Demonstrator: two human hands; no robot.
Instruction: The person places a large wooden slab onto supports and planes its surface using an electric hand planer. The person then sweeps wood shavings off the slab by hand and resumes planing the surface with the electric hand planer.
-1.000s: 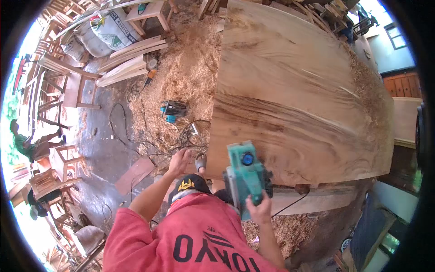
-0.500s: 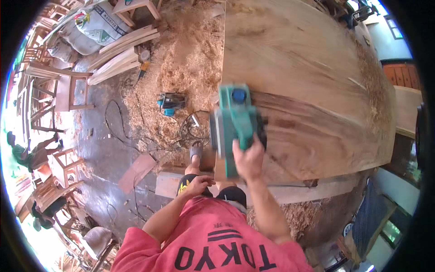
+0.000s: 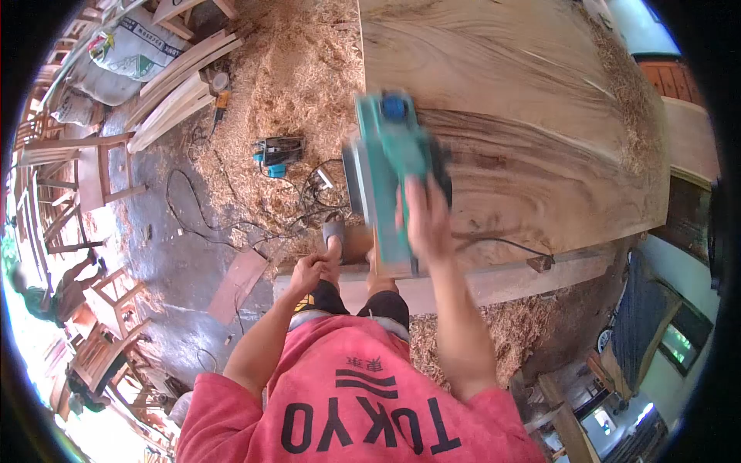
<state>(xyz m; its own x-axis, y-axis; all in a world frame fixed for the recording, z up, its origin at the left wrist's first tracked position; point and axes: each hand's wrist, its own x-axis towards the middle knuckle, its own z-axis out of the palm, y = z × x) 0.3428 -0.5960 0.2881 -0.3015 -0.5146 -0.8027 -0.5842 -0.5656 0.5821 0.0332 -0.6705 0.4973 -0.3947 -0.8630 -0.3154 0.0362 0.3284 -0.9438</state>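
Observation:
My right hand (image 3: 428, 220) is wrapped round the handle of a green electric hand planer (image 3: 386, 174) with a blue knob at its far end. The planer is smeared by motion and lies over the left edge of a wide wooden slab (image 3: 532, 154) with dark, wavy grain. Its dark cord runs off to the right across the near part of the slab. My left hand (image 3: 310, 272) hangs over my left leg, fingers curled, with nothing visible in it and apart from the planer.
On the shaving-covered floor left of the slab lie a smaller teal power tool (image 3: 278, 157), tangled cords and a yellow grinder (image 3: 221, 104). Curved wooden pieces (image 3: 174, 108) and sacks (image 3: 135, 46) are beyond. Wooden chairs (image 3: 93, 174) and another person (image 3: 54, 297) are at the left.
The planer and my right hand appear a little higher and further left. My left hand has risen off my thigh and moved left. The whole view has shifted as my head moved.

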